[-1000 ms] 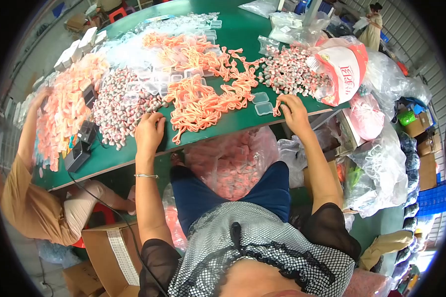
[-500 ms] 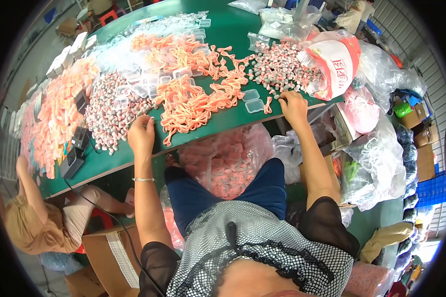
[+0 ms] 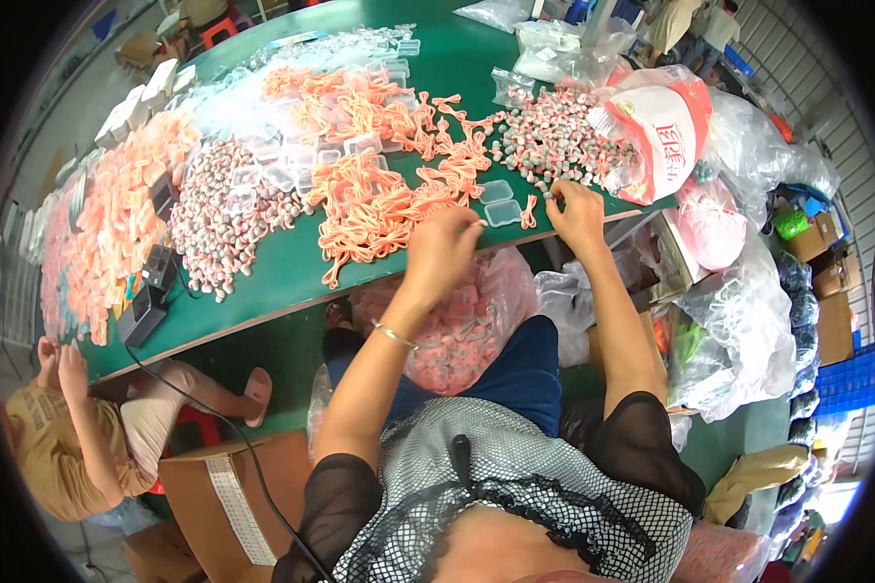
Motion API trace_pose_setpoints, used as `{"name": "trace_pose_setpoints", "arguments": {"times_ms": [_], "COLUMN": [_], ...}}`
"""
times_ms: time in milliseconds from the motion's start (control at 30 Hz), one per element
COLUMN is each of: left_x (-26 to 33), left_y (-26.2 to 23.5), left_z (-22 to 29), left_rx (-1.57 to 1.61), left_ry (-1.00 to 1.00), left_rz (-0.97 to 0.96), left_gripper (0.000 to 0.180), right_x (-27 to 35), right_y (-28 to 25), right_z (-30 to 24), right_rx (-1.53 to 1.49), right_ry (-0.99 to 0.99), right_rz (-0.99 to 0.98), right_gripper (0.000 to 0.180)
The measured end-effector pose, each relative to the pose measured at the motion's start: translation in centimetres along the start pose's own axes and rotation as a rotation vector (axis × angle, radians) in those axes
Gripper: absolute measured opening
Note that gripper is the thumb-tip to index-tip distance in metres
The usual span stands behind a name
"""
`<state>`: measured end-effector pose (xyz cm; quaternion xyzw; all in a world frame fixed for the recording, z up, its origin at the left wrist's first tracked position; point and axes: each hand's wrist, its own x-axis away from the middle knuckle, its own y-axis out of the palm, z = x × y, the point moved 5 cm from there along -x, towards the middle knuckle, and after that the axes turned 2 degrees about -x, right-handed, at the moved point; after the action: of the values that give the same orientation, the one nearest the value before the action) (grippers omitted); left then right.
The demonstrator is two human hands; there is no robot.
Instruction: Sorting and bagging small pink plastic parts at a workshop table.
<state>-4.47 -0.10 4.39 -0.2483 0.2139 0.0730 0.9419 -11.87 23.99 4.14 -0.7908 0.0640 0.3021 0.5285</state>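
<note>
My left hand [image 3: 441, 255] is above the table's front edge, thumb and fingers pinched on a small pale pink earplug [image 3: 481, 222]. Farther right, my right hand [image 3: 578, 212] rests at the table edge, its fingertips closed on a small grey earplug [image 3: 547, 195]. Just beyond it lies a pile of grey-and-pink earplugs [image 3: 564, 131]. Between my hands an open clear plastic case [image 3: 502, 213] lies flat, with a small bundled orange cord [image 3: 529, 212] beside it. A heap of orange cords [image 3: 369, 216] spreads left of the case.
A second earplug pile [image 3: 226, 219] and packed orange pieces [image 3: 131, 223] cover the left of the green table [image 3: 292, 262]. A red-and-white sack [image 3: 663, 136] stands at right. A co-worker [image 3: 78, 437] sits at left. A filled clear bag [image 3: 447, 340] hangs below the edge.
My left hand has moved right from beside the left earplug pile to near the open case. My right hand has stayed by the right pile. The co-worker's hands have come together.
</note>
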Motion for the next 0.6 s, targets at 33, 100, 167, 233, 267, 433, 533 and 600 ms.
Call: {"name": "trace_pose_setpoints", "arguments": {"times_ms": [33,100,167,233,267,433,533,600], "left_x": [-0.3,-1.2,-1.7,-2.1,-2.1,-2.3,-2.7,-2.8], "left_y": [1.1,2.2,3.1,4.0,4.4,5.2,5.4,5.5], "left_z": [0.6,1.1,1.1,0.9,0.8,0.8,0.4,0.2], "left_rx": [-0.017,-0.066,-0.121,-0.154,-0.153,-0.209,-0.217,-0.247], "left_ry": [0.033,0.039,0.038,0.038,0.038,0.033,0.033,0.012], "left_rz": [-0.015,-0.023,-0.029,0.004,0.004,0.035,0.032,0.022], "left_gripper": [0.012,0.012,0.012,0.01,0.01,0.011,0.011,0.012], "right_x": [-0.1,-0.5,-0.4,-0.4,-0.4,-0.8,-1.7,-2.2], "right_y": [-0.3,-0.8,-1.0,-1.1,-0.9,-1.3,-2.4,-2.0], "right_z": [0.4,-0.1,-1.0,-1.4,-1.2,-1.2,-4.2,-5.9], "right_rx": [0.005,-0.04,-0.099,-0.15,-0.184,-0.303,-0.398,-0.335], "right_ry": [0.001,-0.185,-0.233,-0.278,-0.277,-0.189,-0.278,-0.345], "right_rz": [0.002,-0.014,-0.038,-0.058,-0.058,-0.056,-0.095,-0.151], "right_gripper": [0.014,0.013,0.012,0.01,0.01,0.014,0.017,0.019]}}
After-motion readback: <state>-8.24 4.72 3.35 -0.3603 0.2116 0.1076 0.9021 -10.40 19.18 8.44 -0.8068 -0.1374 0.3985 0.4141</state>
